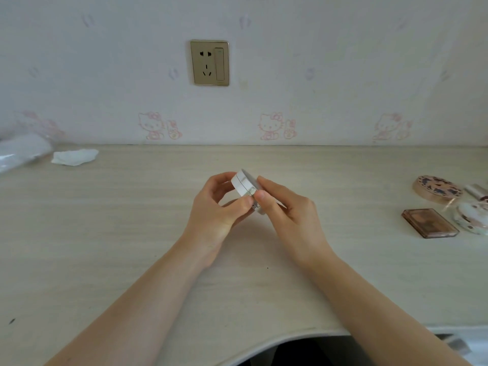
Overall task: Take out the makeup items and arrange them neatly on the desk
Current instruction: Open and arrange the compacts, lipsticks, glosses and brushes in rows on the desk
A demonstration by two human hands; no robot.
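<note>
A round white compact [244, 184] is tilted on its edge above the middle of the desk [132, 233]. My left hand [220, 207] grips it from the left and my right hand [286, 207] from the right, both thumbs pressed at its lower rim. At the far right of the desk lie a round patterned compact [437, 188], a brown rectangular palette [429, 226], a pale floral round case [471, 219] and a small silver tube [476, 191], close together.
A crumpled white tissue [75, 156] and a clear plastic bag [22, 151] lie at the back left by the wall. A wall socket [210, 63] sits above the desk. The desk's front edge curves inward near my body.
</note>
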